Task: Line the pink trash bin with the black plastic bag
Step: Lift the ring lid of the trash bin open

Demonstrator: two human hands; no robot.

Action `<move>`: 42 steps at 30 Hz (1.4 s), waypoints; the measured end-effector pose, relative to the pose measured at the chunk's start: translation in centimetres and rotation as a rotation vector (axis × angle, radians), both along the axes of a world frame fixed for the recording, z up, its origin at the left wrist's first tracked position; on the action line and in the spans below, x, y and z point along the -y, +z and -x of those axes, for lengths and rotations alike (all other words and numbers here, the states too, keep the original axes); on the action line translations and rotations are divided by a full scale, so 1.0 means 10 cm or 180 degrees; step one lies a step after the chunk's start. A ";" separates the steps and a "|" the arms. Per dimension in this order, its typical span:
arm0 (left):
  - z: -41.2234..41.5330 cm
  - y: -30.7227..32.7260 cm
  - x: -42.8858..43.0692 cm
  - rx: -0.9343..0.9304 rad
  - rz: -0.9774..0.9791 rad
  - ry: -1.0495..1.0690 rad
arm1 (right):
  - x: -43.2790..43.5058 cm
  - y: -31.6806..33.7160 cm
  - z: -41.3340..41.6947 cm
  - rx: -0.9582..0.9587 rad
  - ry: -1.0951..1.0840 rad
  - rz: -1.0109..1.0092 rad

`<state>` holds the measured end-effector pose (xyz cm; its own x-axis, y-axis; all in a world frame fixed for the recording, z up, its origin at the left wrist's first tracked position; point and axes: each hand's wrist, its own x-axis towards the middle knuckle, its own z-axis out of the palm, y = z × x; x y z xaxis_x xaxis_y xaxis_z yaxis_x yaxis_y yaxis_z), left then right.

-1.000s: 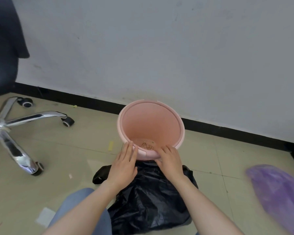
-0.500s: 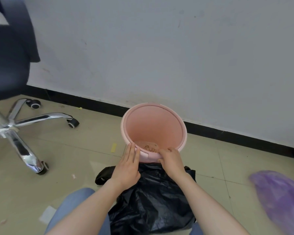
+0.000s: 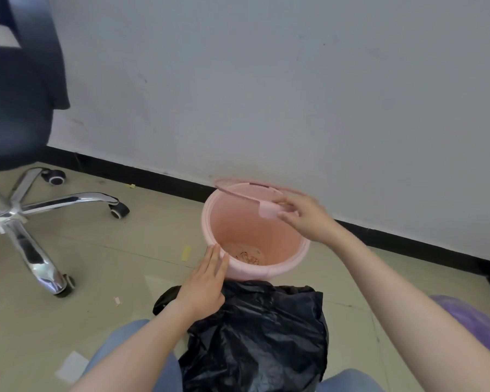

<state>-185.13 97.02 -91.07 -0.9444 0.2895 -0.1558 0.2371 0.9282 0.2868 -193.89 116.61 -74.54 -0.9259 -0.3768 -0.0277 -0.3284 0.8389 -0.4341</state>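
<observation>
My right hand pinches the thin pink ring off the round bin. My left hand lies flat beside the crinkly black bag.

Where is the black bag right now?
The black bag lies crumpled on the floor at the bottom middle of the head view, just in front of the pink bin, between the person's arms.

1 pink bin, 1 black bag, 1 chair, 2 hands.
</observation>
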 end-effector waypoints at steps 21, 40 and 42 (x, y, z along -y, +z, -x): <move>0.08 0.11 0.02 0.0241 0.0104 -0.0042 | 0.28 0.45 1.31 -0.0853 -0.0682 -0.0632; 0.15 0.11 0.01 0.0333 0.0136 -0.0082 | -0.10 -0.12 1.38 0.0103 -0.0840 -0.1508; 0.15 0.11 0.01 0.0359 0.0138 -0.0068 | -0.13 -0.18 1.29 0.0116 -0.0784 -0.1469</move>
